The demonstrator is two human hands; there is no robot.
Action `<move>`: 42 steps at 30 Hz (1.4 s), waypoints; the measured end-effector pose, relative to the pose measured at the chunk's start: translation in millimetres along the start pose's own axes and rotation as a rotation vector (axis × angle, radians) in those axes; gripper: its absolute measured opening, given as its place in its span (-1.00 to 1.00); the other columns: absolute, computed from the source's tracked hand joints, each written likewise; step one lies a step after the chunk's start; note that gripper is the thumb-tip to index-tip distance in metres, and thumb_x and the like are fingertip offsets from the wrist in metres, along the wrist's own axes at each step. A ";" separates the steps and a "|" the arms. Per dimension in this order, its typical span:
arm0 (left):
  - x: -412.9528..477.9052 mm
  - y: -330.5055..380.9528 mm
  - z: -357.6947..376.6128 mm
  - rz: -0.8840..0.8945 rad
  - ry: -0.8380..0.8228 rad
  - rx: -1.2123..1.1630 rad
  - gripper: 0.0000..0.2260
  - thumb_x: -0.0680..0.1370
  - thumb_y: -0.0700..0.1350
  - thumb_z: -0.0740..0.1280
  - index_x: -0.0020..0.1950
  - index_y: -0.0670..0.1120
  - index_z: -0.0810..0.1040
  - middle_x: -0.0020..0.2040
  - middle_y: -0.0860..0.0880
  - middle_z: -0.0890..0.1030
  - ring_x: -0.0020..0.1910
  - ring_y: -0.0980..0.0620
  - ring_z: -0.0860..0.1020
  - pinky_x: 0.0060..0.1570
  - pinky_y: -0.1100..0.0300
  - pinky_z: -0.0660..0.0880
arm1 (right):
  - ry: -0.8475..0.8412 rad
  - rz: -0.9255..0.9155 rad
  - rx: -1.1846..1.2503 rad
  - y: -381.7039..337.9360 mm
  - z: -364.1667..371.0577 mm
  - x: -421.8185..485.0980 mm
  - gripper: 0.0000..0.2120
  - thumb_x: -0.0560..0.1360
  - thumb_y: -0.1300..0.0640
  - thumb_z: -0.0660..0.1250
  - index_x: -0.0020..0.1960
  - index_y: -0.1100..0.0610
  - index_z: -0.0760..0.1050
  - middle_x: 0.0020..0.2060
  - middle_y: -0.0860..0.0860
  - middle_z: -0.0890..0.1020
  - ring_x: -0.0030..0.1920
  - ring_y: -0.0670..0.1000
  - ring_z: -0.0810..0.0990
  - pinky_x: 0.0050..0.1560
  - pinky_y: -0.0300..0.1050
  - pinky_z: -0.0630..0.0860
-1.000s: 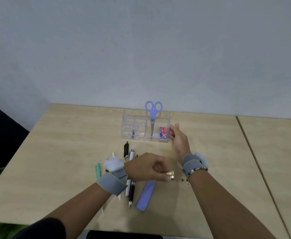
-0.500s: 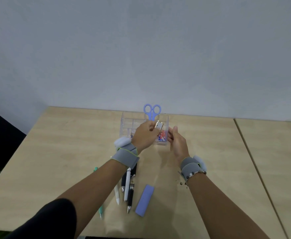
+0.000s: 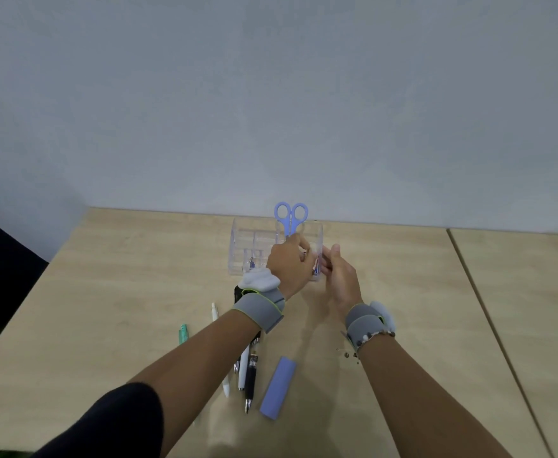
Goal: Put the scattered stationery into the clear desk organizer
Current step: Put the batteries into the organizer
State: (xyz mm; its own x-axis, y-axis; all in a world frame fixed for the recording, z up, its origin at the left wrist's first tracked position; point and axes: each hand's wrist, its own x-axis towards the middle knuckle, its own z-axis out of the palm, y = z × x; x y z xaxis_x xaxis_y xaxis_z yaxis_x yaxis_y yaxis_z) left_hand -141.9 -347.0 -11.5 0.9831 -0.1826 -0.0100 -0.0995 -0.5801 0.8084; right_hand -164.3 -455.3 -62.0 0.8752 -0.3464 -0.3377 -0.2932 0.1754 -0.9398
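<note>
Head view: our left hand [image 3: 287, 264], fingers pinched on a small item we cannot identify, sits at the clear desk organizer's [image 3: 258, 241] right front compartment, our right hand [image 3: 338, 276] loosely open beside it; pens [image 3: 249, 368] lie nearer us.

My left hand [image 3: 287, 266] hides the organizer [image 3: 244, 246] front. What my fingers pinch is too small to tell. My forearm covers the pens [image 3: 250, 375].
</note>
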 end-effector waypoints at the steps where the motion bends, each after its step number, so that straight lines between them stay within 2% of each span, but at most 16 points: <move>1: -1.0 -0.4 1.0 0.017 -0.023 0.021 -0.86 0.52 -0.12 0.32 -0.01 -0.18 0.53 -0.27 -0.23 0.65 -0.19 -0.18 0.62 -0.10 -0.03 0.58 | 0.004 0.001 -0.008 -0.1 -0.3 -0.1 -0.53 0.61 -0.12 0.01 0.27 0.13 0.52 0.19 0.11 0.61 0.20 0.04 0.57 0.18 -0.14 0.46; 8: -4.3 -1.3 0.4 0.064 -0.077 0.120 -0.78 0.57 -0.08 0.25 0.09 -0.20 0.55 -0.09 -0.26 0.67 -0.07 -0.22 0.59 0.00 -0.04 0.54 | 0.010 -0.010 -0.036 -2.2 -0.1 -1.1 -0.53 0.61 -0.12 0.00 0.25 0.11 0.54 0.14 0.08 0.63 0.13 -0.01 0.59 0.12 -0.20 0.47; 10: -4.0 -1.7 -1.1 0.088 -0.114 0.184 -0.79 0.59 -0.12 0.20 0.01 -0.23 0.54 -0.12 -0.29 0.64 -0.09 -0.28 0.55 -0.05 -0.03 0.51 | 0.005 -0.014 -0.032 -2.1 0.0 -1.8 -0.53 0.61 -0.12 -0.01 0.24 0.08 0.55 0.13 0.06 0.64 0.09 -0.04 0.60 0.07 -0.26 0.48; 12: -3.2 -2.0 -1.6 0.103 -0.188 0.286 -0.82 0.59 -0.20 0.15 -0.02 -0.27 0.49 -0.08 -0.31 0.60 -0.09 -0.30 0.54 -0.11 -0.02 0.44 | 0.001 -0.017 -0.039 -1.9 -0.1 -1.6 -0.52 0.61 -0.13 -0.02 0.24 0.08 0.55 0.15 0.06 0.64 0.13 -0.03 0.59 0.14 -0.21 0.48; 14: -3.1 -2.7 -1.8 0.093 -0.233 0.366 -0.83 0.59 -0.23 0.13 0.08 -0.28 0.45 -0.01 -0.30 0.59 -0.05 -0.29 0.54 -0.10 -0.03 0.44 | -0.004 -0.014 -0.035 -1.7 -0.2 -1.0 -0.50 0.61 -0.14 -0.02 0.27 0.10 0.53 0.17 0.08 0.63 0.19 0.01 0.58 0.23 -0.12 0.45; 19: -1.4 -3.1 -0.2 0.081 -0.203 0.337 -0.77 0.58 -0.08 0.22 0.14 -0.22 0.42 -0.06 -0.31 0.59 -0.07 -0.30 0.53 -0.19 0.04 0.41 | -0.008 -0.009 0.000 -0.8 0.4 -1.5 -0.49 0.60 -0.14 0.01 0.28 0.15 0.51 0.19 0.12 0.62 0.21 0.03 0.57 0.22 -0.13 0.46; 21: -0.7 -5.6 1.0 0.081 -0.195 0.363 -0.72 0.57 -0.04 0.25 0.20 -0.18 0.42 -0.04 -0.28 0.60 -0.05 -0.28 0.54 -0.17 0.03 0.45 | -0.011 -0.007 0.004 -0.5 -0.3 -1.8 -0.49 0.60 -0.15 0.01 0.29 0.15 0.51 0.19 0.12 0.61 0.23 0.05 0.56 0.27 -0.08 0.45; 24: -3.6 -9.5 1.7 0.088 -0.197 0.380 -0.70 0.57 0.00 0.25 0.23 -0.13 0.43 -0.03 -0.28 0.62 -0.03 -0.27 0.55 -0.10 -0.03 0.51 | -0.004 -0.008 -0.003 -1.2 -0.8 -1.7 -0.49 0.60 -0.14 0.00 0.28 0.15 0.51 0.20 0.11 0.61 0.23 0.05 0.56 0.22 -0.12 0.46; 27: -5.7 -10.0 -2.1 0.102 -0.201 0.336 -0.75 0.58 -0.07 0.22 0.20 -0.13 0.49 -0.03 -0.26 0.65 -0.01 -0.26 0.56 -0.02 -0.08 0.54 | -0.011 -0.013 0.000 -1.0 0.2 -2.8 -0.50 0.61 -0.13 0.00 0.27 0.15 0.52 0.20 0.12 0.61 0.23 0.05 0.56 0.31 -0.04 0.43; 29: -8.9 -8.9 -7.4 0.160 -0.214 0.336 -0.79 0.58 -0.13 0.21 0.12 -0.18 0.55 -0.04 -0.25 0.66 -0.02 -0.25 0.57 0.00 -0.08 0.50 | -0.018 -0.018 0.028 -0.8 0.8 -3.8 -0.52 0.61 -0.11 0.01 0.24 0.14 0.54 0.16 0.13 0.63 0.21 0.04 0.58 0.30 -0.05 0.45; 31: -16.2 -9.5 -11.6 0.301 -0.222 0.404 -0.80 0.59 -0.16 0.21 0.06 -0.22 0.58 0.02 -0.22 0.64 0.04 -0.20 0.53 0.06 -0.05 0.42 | -0.020 -0.019 0.041 -0.8 0.6 -3.7 -0.54 0.61 -0.11 0.01 0.21 0.12 0.55 0.14 0.12 0.64 0.16 0.02 0.59 0.23 -0.11 0.47; 34: -32.4 -12.3 -18.5 0.423 -0.154 0.411 -0.81 0.57 -0.13 0.25 0.10 -0.18 0.56 0.09 -0.19 0.52 0.09 -0.15 0.40 0.13 0.04 0.37 | -0.030 -0.030 0.012 0.6 -1.3 -2.1 -0.52 0.61 -0.12 0.00 0.24 0.11 0.54 0.15 0.09 0.63 0.14 -0.02 0.60 0.19 -0.18 0.45; 36: -41.2 -12.3 -27.4 0.459 -0.271 0.411 -0.83 0.55 -0.09 0.30 0.08 -0.12 0.55 0.05 -0.13 0.49 0.06 -0.12 0.36 0.13 0.10 0.36 | -0.028 -0.027 -0.005 1.7 -1.7 -0.7 -0.51 0.61 -0.13 0.00 0.26 0.12 0.53 0.16 0.08 0.62 0.16 -0.01 0.59 0.24 -0.15 0.45; 39: -52.0 -13.3 -40.4 0.436 -0.662 0.551 -0.77 0.50 -0.05 0.37 0.12 -0.08 0.54 0.06 -0.11 0.51 0.08 -0.08 0.36 0.13 0.07 0.38 | -0.029 -0.022 0.001 4.0 -1.3 1.7 -0.50 0.61 -0.13 0.00 0.28 0.15 0.51 0.20 0.09 0.61 0.19 0.00 0.58 0.32 -0.07 0.42; 42: -63.3 -20.2 -42.2 0.368 -0.916 0.656 -0.64 0.42 -0.02 0.46 0.15 -0.09 0.51 0.12 -0.11 0.50 0.14 -0.08 0.35 0.07 0.06 0.40 | -0.045 -0.028 -0.008 6.6 -2.0 3.8 -0.50 0.61 -0.14 -0.01 0.29 0.14 0.50 0.21 0.08 0.60 0.19 -0.01 0.57 0.35 -0.07 0.39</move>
State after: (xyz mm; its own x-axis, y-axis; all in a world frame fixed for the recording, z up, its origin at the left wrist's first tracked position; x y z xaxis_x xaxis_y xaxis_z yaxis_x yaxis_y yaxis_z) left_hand -195.7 -290.2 -2.4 0.4290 -0.7692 -0.4736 -0.6756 -0.6212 0.3971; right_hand -163.7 -457.4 -69.6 0.8994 -0.3095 -0.3086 -0.2711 0.1587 -0.9494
